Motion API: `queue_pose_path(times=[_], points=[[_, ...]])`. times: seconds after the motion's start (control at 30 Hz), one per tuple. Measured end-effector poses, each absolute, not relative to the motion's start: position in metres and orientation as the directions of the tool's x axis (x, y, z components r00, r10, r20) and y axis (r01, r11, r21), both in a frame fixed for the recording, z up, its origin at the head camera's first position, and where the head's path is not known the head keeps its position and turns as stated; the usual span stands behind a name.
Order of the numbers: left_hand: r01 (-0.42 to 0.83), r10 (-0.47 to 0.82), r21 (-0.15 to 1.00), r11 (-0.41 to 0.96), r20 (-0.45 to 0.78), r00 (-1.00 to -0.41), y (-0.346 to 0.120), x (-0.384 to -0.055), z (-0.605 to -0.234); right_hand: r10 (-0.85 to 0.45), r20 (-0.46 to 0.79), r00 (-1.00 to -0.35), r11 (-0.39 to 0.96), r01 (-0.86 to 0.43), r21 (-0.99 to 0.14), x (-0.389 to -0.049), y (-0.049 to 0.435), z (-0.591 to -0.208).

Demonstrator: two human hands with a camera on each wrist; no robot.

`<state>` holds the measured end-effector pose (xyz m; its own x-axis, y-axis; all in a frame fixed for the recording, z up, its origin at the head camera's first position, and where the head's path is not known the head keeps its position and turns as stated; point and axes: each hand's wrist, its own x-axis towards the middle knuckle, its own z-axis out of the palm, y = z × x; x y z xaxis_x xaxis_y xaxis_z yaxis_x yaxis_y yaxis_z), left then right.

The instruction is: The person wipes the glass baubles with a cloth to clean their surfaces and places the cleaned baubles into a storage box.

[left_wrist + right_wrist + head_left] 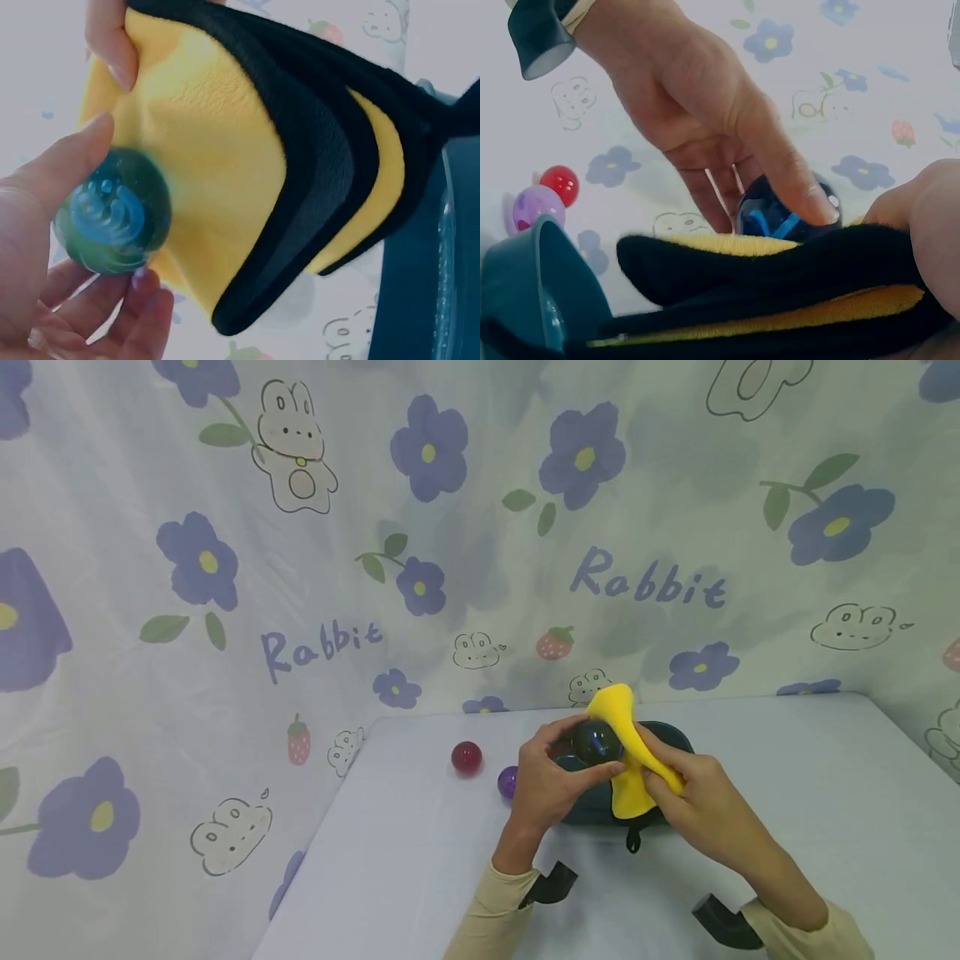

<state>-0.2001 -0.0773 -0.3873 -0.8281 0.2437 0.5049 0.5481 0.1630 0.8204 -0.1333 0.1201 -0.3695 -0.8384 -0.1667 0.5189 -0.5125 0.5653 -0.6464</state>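
Observation:
A dark, glossy ball with blue swirls is held between the thumb and fingers of my left hand. My right hand grips a folded yellow cloth with black edging, which lies against the ball's right side. In the left wrist view the cloth spreads behind the ball, and a dark layer shows between its folds. Both hands are raised over a dark teal basin, which they partly hide. The right wrist view shows the cloth covering the ball's lower part.
Left of the basin, a red ball and a purple ball lie on the white table. A black loop hangs by the basin's near side. Behind the table hangs a rabbit-and-flower curtain.

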Motion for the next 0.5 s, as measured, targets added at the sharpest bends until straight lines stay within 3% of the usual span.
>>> queue_pose_path(times=[0.27, 0.5], points=[[0.524, 0.286, 0.823, 0.218, 0.46, -0.841, -0.077, -0.1976, -0.3835, -0.177, 0.595, -0.784, 0.6, -0.565, -0.566, -0.1309, 0.1201, -0.3658], [0.584, 0.337, 0.774, 0.246, 0.496, -0.8, -0.076, -0.1972, -0.383, -0.204, 0.624, -0.754, 0.593, -0.602, -0.535, -0.1339, 0.1212, -0.3669]])
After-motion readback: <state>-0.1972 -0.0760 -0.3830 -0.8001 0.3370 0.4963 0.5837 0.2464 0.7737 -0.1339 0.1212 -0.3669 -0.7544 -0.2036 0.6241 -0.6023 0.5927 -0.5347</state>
